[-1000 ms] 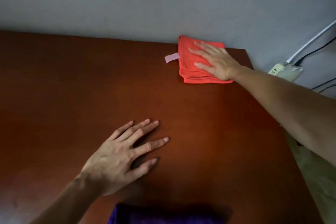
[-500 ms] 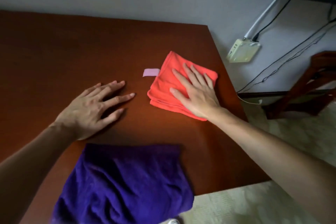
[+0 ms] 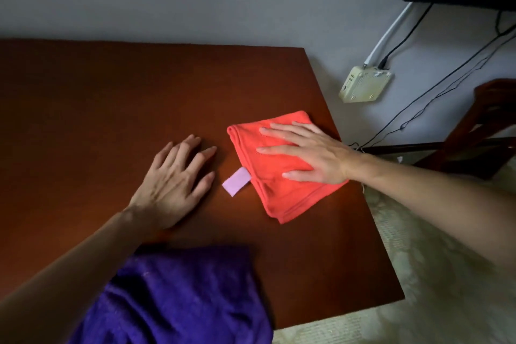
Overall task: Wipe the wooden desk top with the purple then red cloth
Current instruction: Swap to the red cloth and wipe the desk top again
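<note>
Two hands are on the surface [image 3: 97,109] in the head view, the only view supplied. The right hand [image 3: 310,153] lies flat, fingers straight and spread, pressing on the folded red cloth [image 3: 282,195], which sits near the right edge of the wooden top, about midway between near and far. A pale lilac tag [image 3: 236,182] projects from the left side of the cloth onto bare wood. The left hand [image 3: 176,176] rests palm down on the wood just left of the tag, fingers extended and gripping nothing. The purple cloth [image 3: 178,296] lies rumpled at the near edge, partly under the left forearm, with no hand on it.

Assessment: the purple pass appears finished and the red pass is in hand. Recommended practice:
- Keep the palm flat and the pressure even, so the folded layers travel as one pad and do not roll up.
- Work in overlapping strokes, far to near, carried across to the unlit left portion.
- Hold the cloth short of the right edge, where it could slide off.
- Shift the bracing left hand and the purple cloth so the wood beneath them is also covered.

Beyond the right edge, a wall box [image 3: 364,86] with cables is well apart from the work.
</note>
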`<action>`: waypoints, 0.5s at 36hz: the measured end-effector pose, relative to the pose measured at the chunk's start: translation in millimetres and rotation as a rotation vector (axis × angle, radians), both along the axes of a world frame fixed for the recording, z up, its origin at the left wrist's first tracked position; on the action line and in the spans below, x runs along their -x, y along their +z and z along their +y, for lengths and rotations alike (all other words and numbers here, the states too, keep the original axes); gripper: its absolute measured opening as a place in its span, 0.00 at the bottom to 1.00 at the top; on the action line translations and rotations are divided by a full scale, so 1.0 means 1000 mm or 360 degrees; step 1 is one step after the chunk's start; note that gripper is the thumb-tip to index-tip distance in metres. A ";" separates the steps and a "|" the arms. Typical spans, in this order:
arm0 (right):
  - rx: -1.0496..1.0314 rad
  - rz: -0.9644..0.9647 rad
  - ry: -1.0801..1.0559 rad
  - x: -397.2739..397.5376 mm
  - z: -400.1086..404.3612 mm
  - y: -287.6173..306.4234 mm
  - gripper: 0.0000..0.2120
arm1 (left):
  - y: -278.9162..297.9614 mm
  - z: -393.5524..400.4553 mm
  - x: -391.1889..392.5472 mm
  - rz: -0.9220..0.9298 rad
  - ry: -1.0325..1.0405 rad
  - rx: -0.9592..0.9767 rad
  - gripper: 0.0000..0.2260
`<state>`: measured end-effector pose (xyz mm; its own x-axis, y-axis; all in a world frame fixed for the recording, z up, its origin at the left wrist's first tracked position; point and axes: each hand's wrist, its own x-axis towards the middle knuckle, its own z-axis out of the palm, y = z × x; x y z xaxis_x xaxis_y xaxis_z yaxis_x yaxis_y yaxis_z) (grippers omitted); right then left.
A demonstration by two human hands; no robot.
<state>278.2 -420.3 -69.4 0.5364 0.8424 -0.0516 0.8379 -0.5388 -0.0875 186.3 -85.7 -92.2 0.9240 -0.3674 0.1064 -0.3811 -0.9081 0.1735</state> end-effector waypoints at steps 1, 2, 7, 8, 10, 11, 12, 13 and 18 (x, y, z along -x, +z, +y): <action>0.0018 -0.0009 0.0013 -0.015 -0.002 0.000 0.29 | -0.001 -0.003 0.000 0.0013 0.0025 0.0029 0.25; 0.0032 -0.0022 0.0016 -0.032 -0.003 0.000 0.29 | -0.002 -0.005 0.000 0.0024 0.0045 0.0045 0.26; 0.0048 -0.0061 -0.0110 -0.119 -0.003 0.005 0.30 | 0.001 -0.005 0.001 0.0104 0.0066 0.0064 0.26; 0.0046 -0.0054 -0.0152 -0.135 -0.002 0.005 0.30 | 0.002 -0.005 0.001 0.0113 0.0073 0.0062 0.26; 0.0035 -0.0036 -0.0241 -0.162 0.000 0.007 0.30 | 0.003 -0.006 0.000 0.0128 0.0079 0.0053 0.25; 0.0024 -0.0027 -0.0286 -0.174 0.001 0.007 0.30 | 0.003 -0.006 0.000 0.0131 0.0081 0.0048 0.25; 0.0010 -0.0017 -0.0335 -0.184 0.002 0.008 0.31 | 0.003 -0.006 -0.001 0.0131 0.0082 0.0043 0.25; -0.0007 -0.0005 -0.0385 -0.193 0.003 0.008 0.31 | 0.003 -0.006 -0.002 0.0133 0.0083 0.0039 0.25; -0.0062 0.0011 -0.0555 -0.215 0.010 0.007 0.33 | 0.002 -0.006 -0.004 0.0133 0.0089 0.0036 0.26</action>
